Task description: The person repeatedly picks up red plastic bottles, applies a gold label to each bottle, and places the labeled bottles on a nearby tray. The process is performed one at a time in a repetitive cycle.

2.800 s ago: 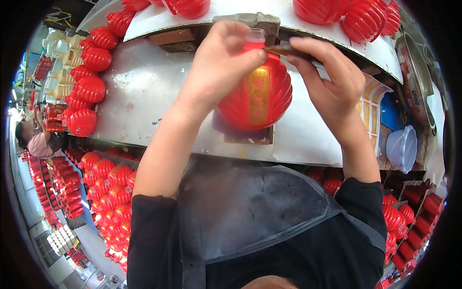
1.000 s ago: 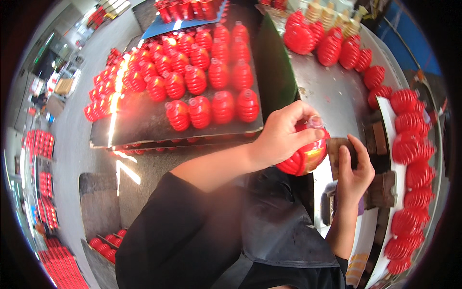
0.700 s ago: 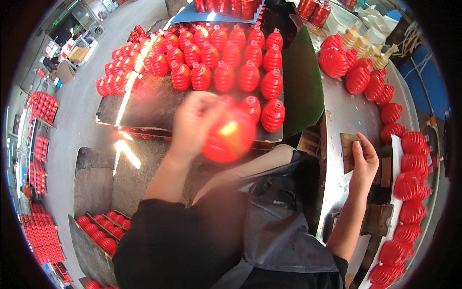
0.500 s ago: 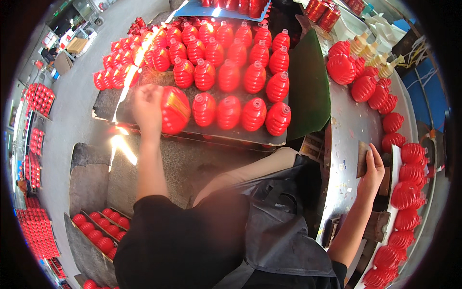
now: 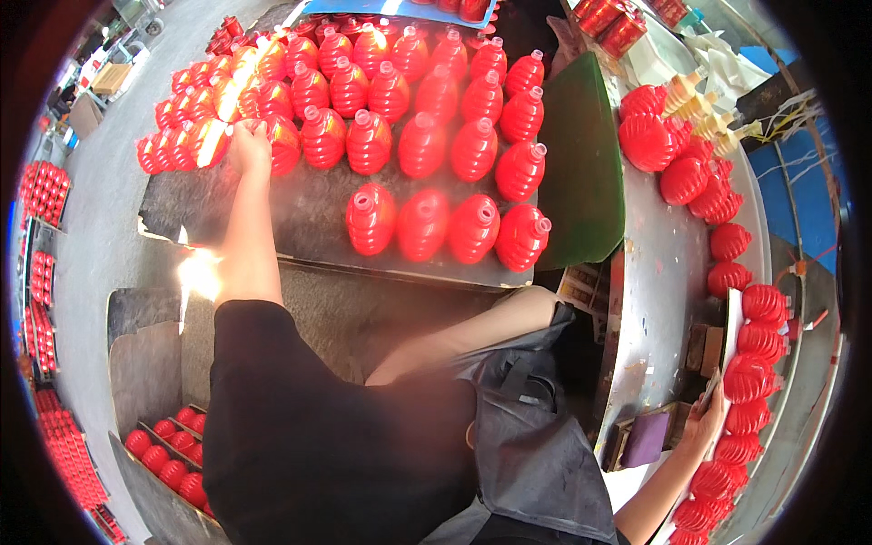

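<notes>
My left hand reaches over the dark board, its fingers closed at the top of a ribbed red plastic bottle; the bottle's neck is hidden by the hand. This bottle stands at the left end of a row, beside another red bottle. In front, several upright bottles with clear necks form the nearest row. At the right, my right hand is closed round a thin flat piece, seen almost edge-on, next to a line of red bottles lying along the white strip.
The dark board carries the rows of bottles. A green panel rises at its right, beside a metal bench. Cream nozzle-like pieces lie with bottles at the far right. A partitioned box holds red bottles at lower left.
My left hand has moved away and left with the bottle, from the near row to the row behind. My right hand has come down and nearer, the flat piece now turned almost edge-on.
</notes>
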The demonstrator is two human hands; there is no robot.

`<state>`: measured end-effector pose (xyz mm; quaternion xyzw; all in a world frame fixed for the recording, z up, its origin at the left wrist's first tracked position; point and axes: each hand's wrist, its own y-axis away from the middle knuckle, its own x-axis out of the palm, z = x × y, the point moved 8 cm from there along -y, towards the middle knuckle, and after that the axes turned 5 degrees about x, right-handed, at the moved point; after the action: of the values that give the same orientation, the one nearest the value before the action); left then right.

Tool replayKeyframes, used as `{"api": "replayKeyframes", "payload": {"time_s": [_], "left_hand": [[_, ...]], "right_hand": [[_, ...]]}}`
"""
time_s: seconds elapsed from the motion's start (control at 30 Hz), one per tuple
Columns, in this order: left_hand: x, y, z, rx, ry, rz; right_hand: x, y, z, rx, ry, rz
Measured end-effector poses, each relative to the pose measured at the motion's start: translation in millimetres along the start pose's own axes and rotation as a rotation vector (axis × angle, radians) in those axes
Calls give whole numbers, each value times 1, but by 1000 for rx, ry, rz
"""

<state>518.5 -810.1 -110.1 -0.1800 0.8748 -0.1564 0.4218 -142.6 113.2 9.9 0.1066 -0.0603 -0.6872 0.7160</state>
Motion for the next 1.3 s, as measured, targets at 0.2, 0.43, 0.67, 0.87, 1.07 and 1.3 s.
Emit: {"api": "replayKeyframes", "payload": {"time_s": [0.2, 0.43, 0.67, 0.87, 1.07, 1.3], "left_hand": [[28, -5, 13, -97, -64, 118], [2, 12, -49, 73, -198, -134], [-8, 24, -61, 286, -78, -345], [44, -3, 9, -91, 250, 218], [51, -8, 11, 1, 243, 222], [60, -22, 29, 119, 220, 343]], "right_hand": [[-34, 6, -23, 83, -4, -148], [14, 1, -21, 60, -17, -66], [67, -8, -2, 0, 6, 112], [63, -4, 0, 15, 31, 70], [33, 6, -4, 43, 47, -4], [37, 36, 1, 61, 39, 9]]}}
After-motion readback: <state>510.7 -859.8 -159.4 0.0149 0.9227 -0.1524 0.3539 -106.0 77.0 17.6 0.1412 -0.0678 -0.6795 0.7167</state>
